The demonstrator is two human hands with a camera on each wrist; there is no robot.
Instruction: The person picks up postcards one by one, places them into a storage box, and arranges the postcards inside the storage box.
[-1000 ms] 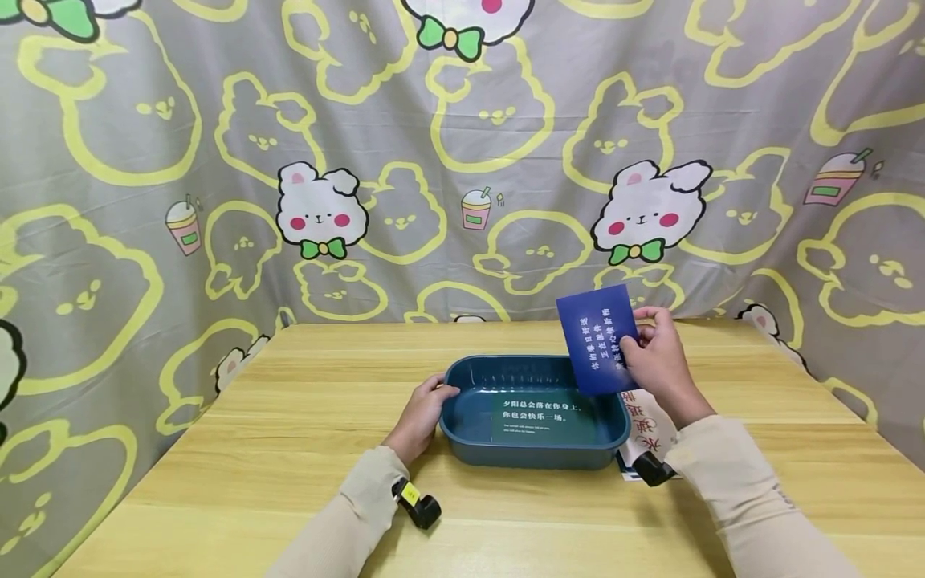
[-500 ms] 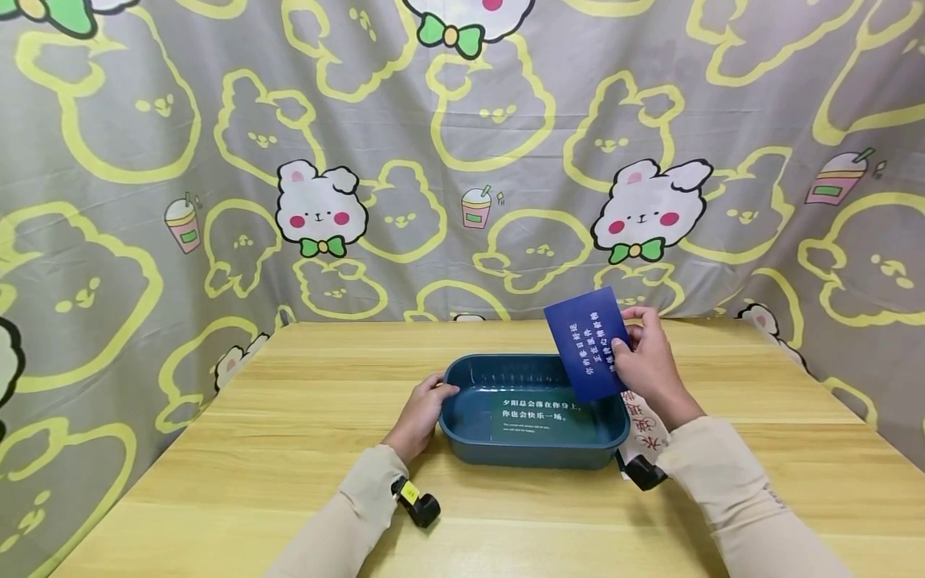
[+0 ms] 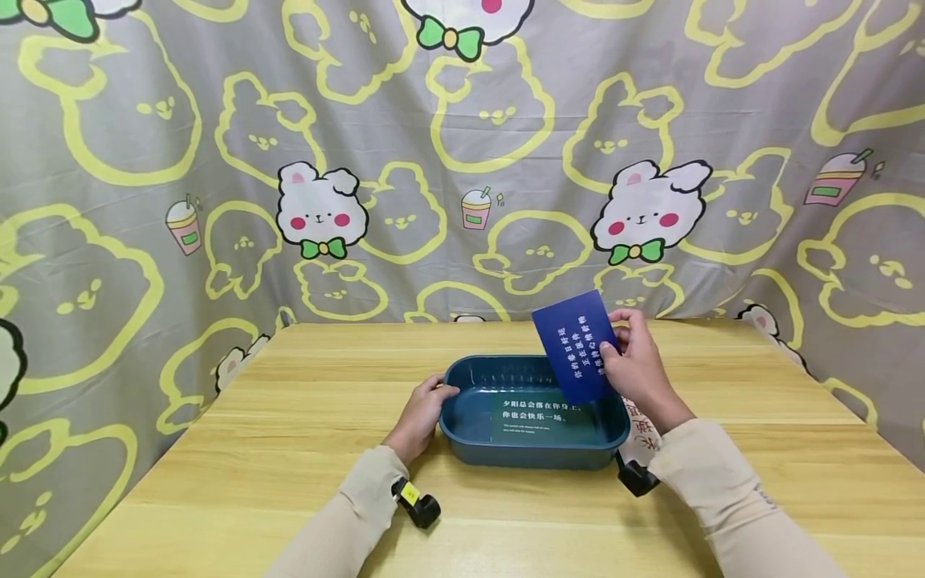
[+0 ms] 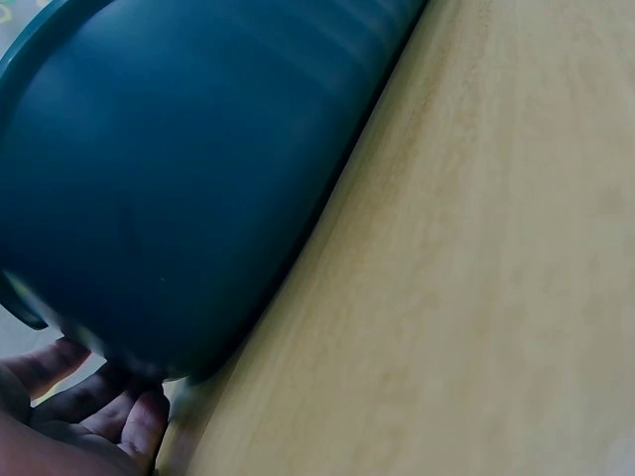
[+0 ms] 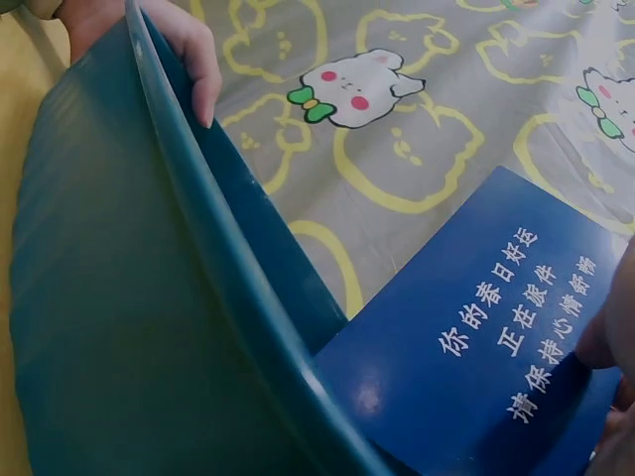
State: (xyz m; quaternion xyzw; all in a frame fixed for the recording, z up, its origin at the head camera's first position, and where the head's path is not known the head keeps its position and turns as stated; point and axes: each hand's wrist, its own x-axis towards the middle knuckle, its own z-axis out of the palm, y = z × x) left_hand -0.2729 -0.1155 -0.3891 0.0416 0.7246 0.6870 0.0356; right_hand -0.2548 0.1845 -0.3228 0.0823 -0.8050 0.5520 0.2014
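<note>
While the left hand (image 3: 417,419) gripped the teal basin (image 3: 531,456) at left, the right hand (image 3: 639,371) had brought the blue lettered card (image 3: 567,341) (pinched in its fingers) leftward, over the basin's right end.

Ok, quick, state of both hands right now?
Left hand: closed, gripping the end of the teal tray.
Right hand: closed, pinching the blue card above the tray.

One tub (image 3: 535,455), at least three cards (image 3: 571,345)
</note>
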